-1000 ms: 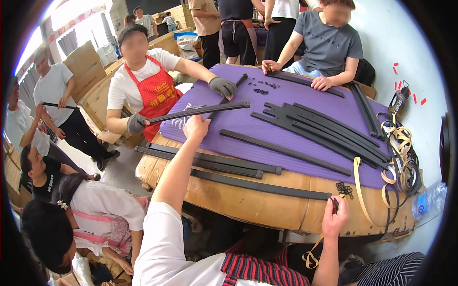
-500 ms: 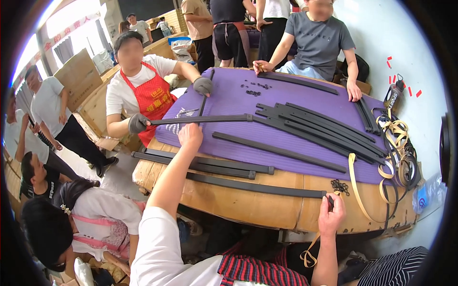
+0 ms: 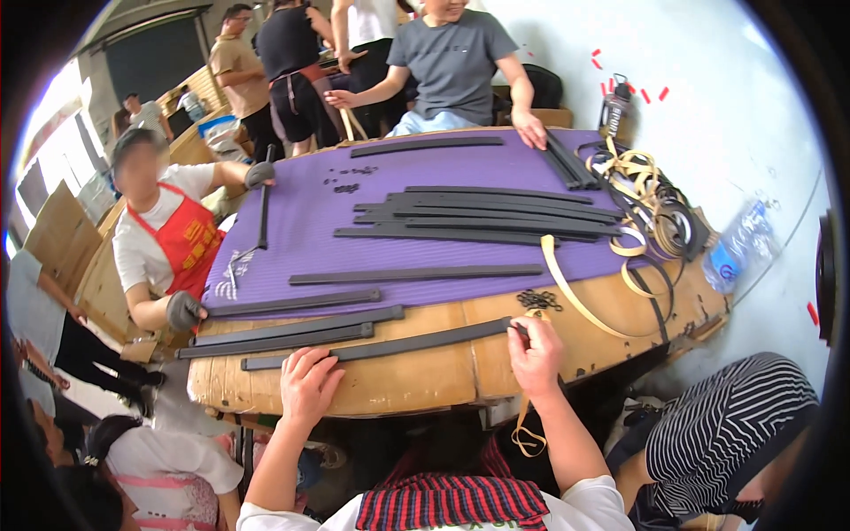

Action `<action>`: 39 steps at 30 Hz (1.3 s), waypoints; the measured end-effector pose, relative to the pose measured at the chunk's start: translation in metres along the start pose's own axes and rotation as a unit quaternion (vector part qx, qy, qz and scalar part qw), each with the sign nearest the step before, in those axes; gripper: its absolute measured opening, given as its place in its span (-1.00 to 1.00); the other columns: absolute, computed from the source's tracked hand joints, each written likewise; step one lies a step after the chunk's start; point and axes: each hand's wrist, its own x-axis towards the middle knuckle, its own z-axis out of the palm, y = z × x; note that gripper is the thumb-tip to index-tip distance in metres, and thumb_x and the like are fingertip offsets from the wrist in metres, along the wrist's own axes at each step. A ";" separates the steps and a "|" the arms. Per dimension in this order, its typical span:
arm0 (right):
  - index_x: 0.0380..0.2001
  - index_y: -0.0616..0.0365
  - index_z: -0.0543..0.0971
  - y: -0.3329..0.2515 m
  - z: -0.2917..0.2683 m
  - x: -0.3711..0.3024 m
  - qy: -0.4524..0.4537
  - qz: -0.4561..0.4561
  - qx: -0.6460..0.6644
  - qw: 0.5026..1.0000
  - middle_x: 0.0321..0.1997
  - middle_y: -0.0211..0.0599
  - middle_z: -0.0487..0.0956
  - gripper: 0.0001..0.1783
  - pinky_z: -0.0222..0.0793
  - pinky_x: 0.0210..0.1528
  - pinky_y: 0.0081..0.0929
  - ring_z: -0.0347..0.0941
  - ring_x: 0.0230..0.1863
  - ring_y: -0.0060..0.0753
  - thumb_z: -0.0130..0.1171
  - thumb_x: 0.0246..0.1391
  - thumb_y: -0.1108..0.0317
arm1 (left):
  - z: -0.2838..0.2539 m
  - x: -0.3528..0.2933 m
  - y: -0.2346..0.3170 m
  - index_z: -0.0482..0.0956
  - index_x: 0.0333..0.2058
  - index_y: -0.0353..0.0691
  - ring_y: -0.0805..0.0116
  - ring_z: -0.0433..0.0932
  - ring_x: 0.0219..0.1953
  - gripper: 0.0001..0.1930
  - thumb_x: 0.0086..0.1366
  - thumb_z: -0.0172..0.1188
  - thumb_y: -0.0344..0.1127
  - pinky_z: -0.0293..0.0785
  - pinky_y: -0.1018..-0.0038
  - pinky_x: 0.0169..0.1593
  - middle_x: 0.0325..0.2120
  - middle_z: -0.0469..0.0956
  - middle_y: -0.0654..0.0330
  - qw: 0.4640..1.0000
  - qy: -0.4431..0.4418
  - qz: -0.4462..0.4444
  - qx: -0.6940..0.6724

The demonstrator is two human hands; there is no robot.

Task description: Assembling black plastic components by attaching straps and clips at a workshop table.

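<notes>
A long dark grey flat bar (image 3: pixel 425 341) lies along the near table edge. My left hand (image 3: pixel 308 382) rests over its left part with the fingers spread. At the bar's right end, my right hand (image 3: pixel 536 354) is closed, thumb and fingers pinching that end. A pale yellow strap (image 3: pixel 524 434) shows above this hand and hangs below it; its path through the palm is hidden. Just beyond lies a pile of small black parts (image 3: pixel 538 301). Left of my bar, two similar bars (image 3: pixel 292 332) lie side by side.
A purple mat (image 3: pixel 310 190) carries several black bars (image 3: pixel 487 212). Tangled yellow and black straps (image 3: pixel 651 203) and a clear plastic bottle (image 3: pixel 739 248) lie at right. A gloved co-worker (image 3: pixel 177 239) handles bars at left; another person (image 3: pixel 456 66) sits opposite. A striped-clothed person (image 3: pixel 726 442) is close on my right.
My left hand has come back from the co-worker's bar onto my own bar. My right hand keeps the bar's end. The co-worker's long bar is lowered toward the near left. The view has shifted.
</notes>
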 end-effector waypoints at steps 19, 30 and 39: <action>-0.48 0.20 0.48 0.001 0.000 -0.001 0.004 -0.019 -0.012 1.000 -0.52 -0.29 0.49 -0.85 0.35 -0.51 -0.51 0.42 -0.52 -0.35 0.17 -0.22 0.60 | 0.019 -0.005 -0.008 0.51 -0.36 -0.18 0.18 0.40 -0.17 -0.74 -0.12 0.28 -0.44 0.24 0.29 -0.05 -0.29 0.51 0.24 0.999 0.044 -0.024 -0.002; -0.47 0.11 0.47 0.002 -0.001 0.000 -0.001 -0.018 -0.030 0.999 -0.51 -0.31 0.49 -0.83 0.35 -0.47 -0.40 0.43 -0.47 -0.24 0.19 -0.24 0.52 | 0.019 -0.004 -0.007 0.51 -0.35 -0.19 0.18 0.41 -0.17 -0.75 -0.09 0.26 -0.42 0.24 0.29 -0.04 -0.29 0.50 0.22 0.999 0.042 -0.026 -0.001; -0.48 0.12 0.47 0.002 -0.002 0.001 -0.008 -0.013 -0.025 1.000 -0.52 -0.31 0.49 -0.83 0.35 -0.47 -0.40 0.43 -0.47 -0.24 0.19 -0.24 0.54 | 0.018 -0.001 -0.005 0.49 -0.33 -0.23 0.14 0.41 -0.17 -0.71 -0.12 0.25 -0.46 0.22 0.30 -0.02 -0.30 0.49 0.16 0.999 0.025 -0.033 -0.015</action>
